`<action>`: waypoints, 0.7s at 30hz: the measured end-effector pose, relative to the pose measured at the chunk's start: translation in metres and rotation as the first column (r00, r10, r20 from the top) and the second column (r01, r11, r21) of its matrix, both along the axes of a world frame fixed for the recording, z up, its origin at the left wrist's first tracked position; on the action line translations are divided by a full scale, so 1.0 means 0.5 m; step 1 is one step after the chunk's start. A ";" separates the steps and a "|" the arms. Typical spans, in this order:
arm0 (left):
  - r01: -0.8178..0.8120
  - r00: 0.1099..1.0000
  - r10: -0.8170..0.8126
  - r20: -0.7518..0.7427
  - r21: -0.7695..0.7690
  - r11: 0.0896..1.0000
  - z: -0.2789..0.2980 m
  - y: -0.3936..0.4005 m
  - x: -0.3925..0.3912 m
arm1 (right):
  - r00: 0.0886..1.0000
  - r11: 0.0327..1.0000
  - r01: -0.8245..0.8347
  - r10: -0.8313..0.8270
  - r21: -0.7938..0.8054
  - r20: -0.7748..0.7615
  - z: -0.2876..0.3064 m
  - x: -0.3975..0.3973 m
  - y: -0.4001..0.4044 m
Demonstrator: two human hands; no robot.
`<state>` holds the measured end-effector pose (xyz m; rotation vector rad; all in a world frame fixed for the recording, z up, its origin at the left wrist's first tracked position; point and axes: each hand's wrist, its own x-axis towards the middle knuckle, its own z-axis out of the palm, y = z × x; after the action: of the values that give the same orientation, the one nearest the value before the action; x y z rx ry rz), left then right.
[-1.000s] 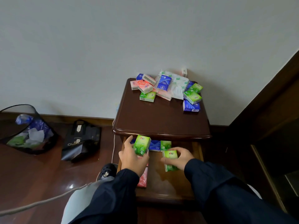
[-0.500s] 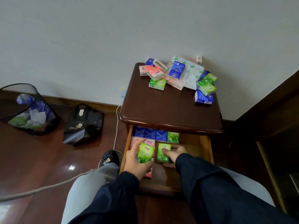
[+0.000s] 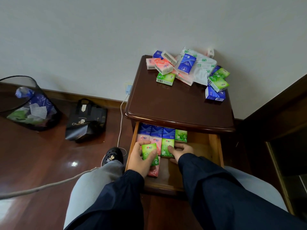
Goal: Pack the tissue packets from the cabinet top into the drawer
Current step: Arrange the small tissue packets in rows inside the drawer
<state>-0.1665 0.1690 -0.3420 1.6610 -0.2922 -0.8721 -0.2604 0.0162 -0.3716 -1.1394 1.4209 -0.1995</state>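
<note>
Plain pale wall (image 3: 99, 39); glossy dark wood floor (image 3: 33, 163); mesh wastebasket (image 3: 28, 103) and black paper bag (image 3: 86, 120) standing by the skirting board.

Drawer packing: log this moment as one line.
left hand: grips green packet over drawer | right hand: presses second green packet into row | cabinet top: packets remain

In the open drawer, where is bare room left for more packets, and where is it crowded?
The drawer floor is bare on its right side, between the right hand and the right wall. The back left is crowded with rows of packets. The left hand grips a green packet there.
</note>
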 end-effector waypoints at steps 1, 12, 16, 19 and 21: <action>0.002 1.000 -0.002 0.005 0.007 1.000 0.001 -0.002 0.000 | 1.000 1.000 0.008 -0.008 0.004 -0.001 0.001 0.001 0.000; -0.050 0.998 0.049 0.036 0.017 0.999 0.028 -0.023 -0.008 | 0.994 0.999 -0.043 0.041 -0.012 -0.097 0.045 -0.016 -0.017; 0.012 0.997 -0.009 0.070 -0.038 0.999 0.045 -0.053 -0.012 | 0.972 0.977 -0.212 0.214 -0.034 0.100 0.080 -0.029 -0.014; 0.121 0.987 -0.118 0.113 -0.021 0.992 0.045 -0.080 -0.019 | 0.929 0.940 -0.327 0.301 0.096 0.215 0.091 -0.044 -0.015; 0.172 0.965 -0.175 0.195 0.031 0.985 0.037 -0.093 -0.024 | 0.910 0.921 -0.380 0.353 0.092 0.219 0.087 -0.058 -0.022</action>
<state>-0.1787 0.1226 -0.3234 1.7567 -0.5764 -0.8405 -0.2893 0.0054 -0.3281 -1.2175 1.0059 0.0492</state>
